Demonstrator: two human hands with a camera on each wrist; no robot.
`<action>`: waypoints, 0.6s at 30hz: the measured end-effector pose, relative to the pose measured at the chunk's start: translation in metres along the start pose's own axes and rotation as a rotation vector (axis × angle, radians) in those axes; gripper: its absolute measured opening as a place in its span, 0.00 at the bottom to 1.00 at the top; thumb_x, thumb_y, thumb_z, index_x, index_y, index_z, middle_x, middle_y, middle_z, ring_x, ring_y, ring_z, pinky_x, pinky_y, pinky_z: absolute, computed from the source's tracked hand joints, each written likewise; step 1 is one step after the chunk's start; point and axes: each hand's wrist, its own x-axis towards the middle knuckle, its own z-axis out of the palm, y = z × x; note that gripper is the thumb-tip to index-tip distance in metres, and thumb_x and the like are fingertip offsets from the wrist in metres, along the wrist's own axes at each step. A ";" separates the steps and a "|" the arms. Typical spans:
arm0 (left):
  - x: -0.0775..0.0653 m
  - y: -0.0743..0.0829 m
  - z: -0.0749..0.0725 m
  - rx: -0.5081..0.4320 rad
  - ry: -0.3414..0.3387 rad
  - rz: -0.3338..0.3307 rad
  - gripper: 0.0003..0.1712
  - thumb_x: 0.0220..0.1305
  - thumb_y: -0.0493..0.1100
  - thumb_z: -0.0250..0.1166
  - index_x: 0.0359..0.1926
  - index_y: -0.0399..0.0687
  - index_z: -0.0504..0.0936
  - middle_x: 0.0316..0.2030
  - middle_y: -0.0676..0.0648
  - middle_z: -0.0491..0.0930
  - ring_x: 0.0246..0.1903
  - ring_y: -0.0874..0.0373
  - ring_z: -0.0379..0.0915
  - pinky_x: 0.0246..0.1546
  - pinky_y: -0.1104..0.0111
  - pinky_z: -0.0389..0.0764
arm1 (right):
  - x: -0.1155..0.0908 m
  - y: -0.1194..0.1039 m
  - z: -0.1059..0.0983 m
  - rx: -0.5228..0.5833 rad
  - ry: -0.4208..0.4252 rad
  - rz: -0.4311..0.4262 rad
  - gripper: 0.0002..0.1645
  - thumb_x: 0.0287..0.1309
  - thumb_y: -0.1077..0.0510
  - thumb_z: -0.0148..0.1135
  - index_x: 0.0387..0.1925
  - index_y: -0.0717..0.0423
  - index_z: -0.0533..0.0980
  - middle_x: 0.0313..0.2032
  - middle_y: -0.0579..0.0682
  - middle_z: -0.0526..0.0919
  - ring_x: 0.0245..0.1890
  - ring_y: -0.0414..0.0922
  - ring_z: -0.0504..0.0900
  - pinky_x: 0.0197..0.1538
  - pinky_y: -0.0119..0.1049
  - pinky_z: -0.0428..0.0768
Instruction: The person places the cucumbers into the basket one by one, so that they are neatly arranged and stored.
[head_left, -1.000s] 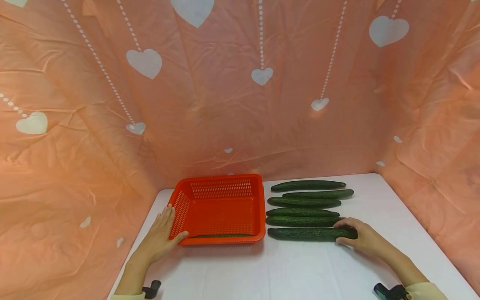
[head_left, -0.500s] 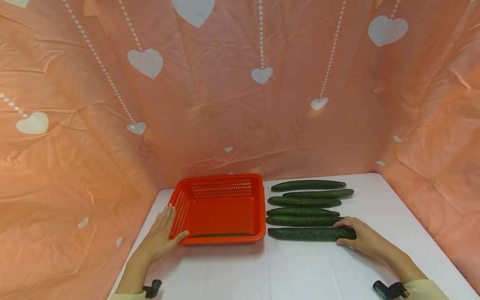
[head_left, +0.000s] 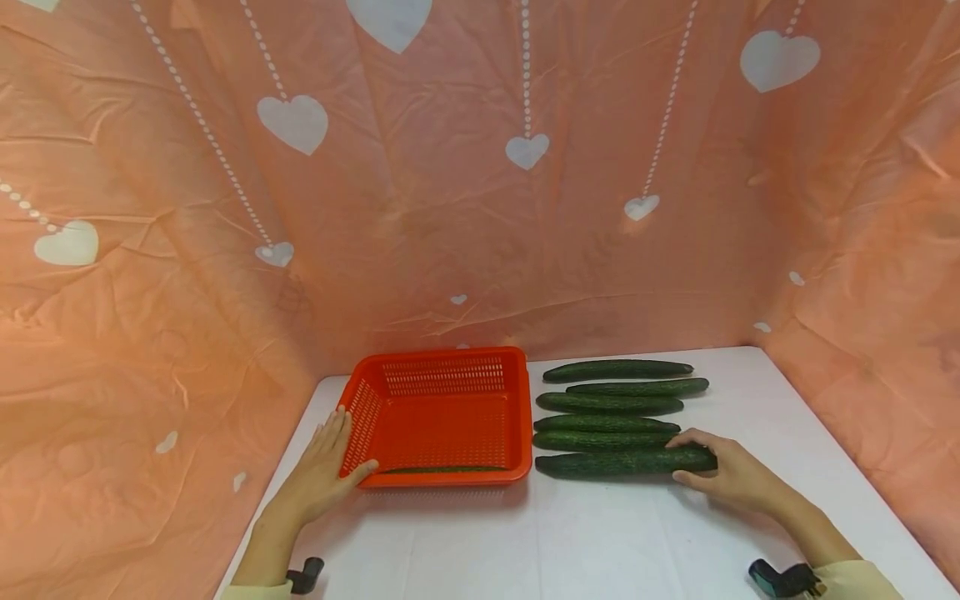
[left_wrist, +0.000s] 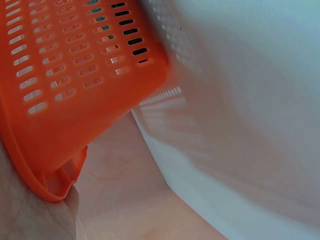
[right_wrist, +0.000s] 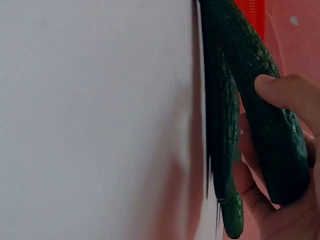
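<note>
Six cucumbers (head_left: 609, 403): toward table's (head_left: 465, 542) right edge.
Right hand (head_left: 729, 473): end-grips front cucumber (head_left: 615, 464); midway likely steadier.
Left hand (head_left: 321, 460): straight-fingered against basket (head_left: 450, 480).

Place: a small draped booth, arranged like a recording corner; what kind of room holds it cannot be told.
Sides: creased peach-orange sheeting (head_left: 585, 267) at left, back and right.
Print: flat white hearts (head_left: 294, 123) hanging on dotted white strings (head_left: 526, 75).
Work surface: a smooth white table (head_left: 600, 533) with rounded far corners, its back edge near the sheeting.
Wrists: small black devices (head_left: 783, 580), fitting a filming setup.
Goods: long dark-green cucumbers (head_left: 609, 403) and a red-orange slotted plastic basket (head_left: 526, 417), kitchen-like items.
</note>
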 end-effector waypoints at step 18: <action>0.001 0.000 -0.002 0.010 -0.001 0.008 0.61 0.75 0.67 0.62 0.83 0.27 0.47 0.85 0.29 0.39 0.83 0.30 0.36 0.83 0.40 0.41 | 0.005 -0.009 -0.025 0.063 0.111 0.023 0.27 0.53 0.59 0.85 0.53 0.36 0.84 0.50 0.37 0.88 0.56 0.23 0.77 0.55 0.16 0.71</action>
